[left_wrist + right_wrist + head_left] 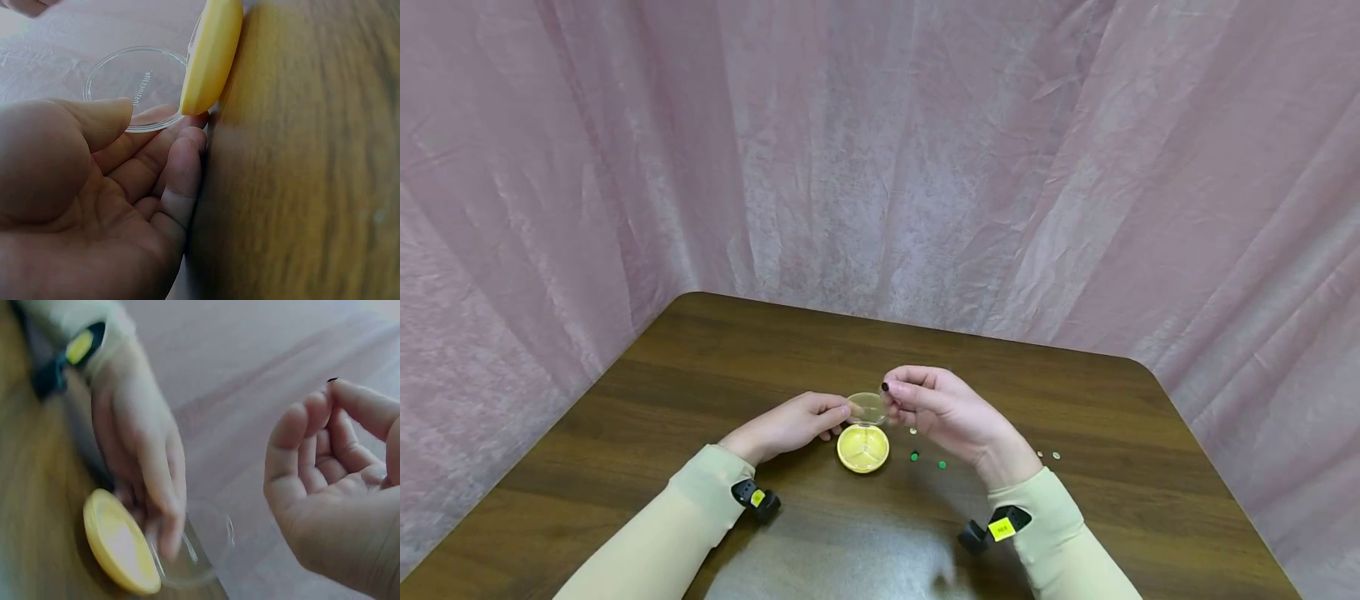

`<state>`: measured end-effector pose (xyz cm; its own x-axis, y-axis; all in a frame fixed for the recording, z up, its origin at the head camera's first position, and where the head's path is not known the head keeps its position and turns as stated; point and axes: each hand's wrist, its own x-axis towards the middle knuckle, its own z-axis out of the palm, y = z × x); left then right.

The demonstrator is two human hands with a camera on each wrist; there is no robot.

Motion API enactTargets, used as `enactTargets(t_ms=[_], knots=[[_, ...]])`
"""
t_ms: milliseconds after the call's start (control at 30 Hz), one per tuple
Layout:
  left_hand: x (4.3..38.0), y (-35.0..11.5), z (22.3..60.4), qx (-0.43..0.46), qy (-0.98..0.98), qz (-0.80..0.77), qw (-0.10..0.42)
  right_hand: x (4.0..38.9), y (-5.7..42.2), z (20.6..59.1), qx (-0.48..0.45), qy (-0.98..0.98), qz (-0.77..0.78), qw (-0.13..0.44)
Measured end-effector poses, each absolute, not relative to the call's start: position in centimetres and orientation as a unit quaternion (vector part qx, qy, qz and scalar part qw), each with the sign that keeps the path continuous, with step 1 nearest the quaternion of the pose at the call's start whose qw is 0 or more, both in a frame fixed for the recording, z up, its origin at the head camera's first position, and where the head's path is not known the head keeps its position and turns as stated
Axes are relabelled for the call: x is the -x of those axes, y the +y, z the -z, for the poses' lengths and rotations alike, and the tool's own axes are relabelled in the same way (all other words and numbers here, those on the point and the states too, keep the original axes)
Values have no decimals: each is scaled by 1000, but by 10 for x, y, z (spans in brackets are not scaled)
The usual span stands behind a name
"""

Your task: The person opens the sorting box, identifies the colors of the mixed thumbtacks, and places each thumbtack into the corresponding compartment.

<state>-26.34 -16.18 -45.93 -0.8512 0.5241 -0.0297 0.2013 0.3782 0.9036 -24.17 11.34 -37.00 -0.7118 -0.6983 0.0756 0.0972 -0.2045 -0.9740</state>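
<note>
A round yellow case [862, 450], its inside split into three compartments, sits on the table with its clear lid [868, 407] raised on the far side. My left hand [797, 426] is at the lid's left edge; the left wrist view shows the thumb and index finger pinching the lid [140, 81] near the yellow base [215, 59]. Above and right of the case, my right hand [947, 408] pinches a small dark disc [885, 387] between thumb and fingertips. Only a thin sliver of this dark disc [333, 379] shows in the right wrist view.
Right of the case lie two small green discs [942, 465] and a pale one [913, 431]. Farther right, past my right wrist, are two more pale discs [1056, 456]. The wooden table [760, 342] ends at a pink curtain [880, 167].
</note>
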Motion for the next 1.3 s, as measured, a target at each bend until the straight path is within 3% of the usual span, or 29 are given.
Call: enactTargets(t_ms=[200,500,667,833,1000,1300], knots=[[263,-161,459,-222,815,-511,158,232,112,364,312,473,754,332],[263,-162,458,-220,815,-512,160,228,110,362,317,473,753,331],[263,-163,457,-218,819,-507,157,228,107,365,304,645,653,256],[262,-163,457,-225,820,-504,152,225,97,373,330,838,411,141],[262,-163,458,-219,818,-508,159,224,88,388,359,907,220,24],[262,-162,457,-220,812,-514,165,221,81,409,405,905,116,-48]])
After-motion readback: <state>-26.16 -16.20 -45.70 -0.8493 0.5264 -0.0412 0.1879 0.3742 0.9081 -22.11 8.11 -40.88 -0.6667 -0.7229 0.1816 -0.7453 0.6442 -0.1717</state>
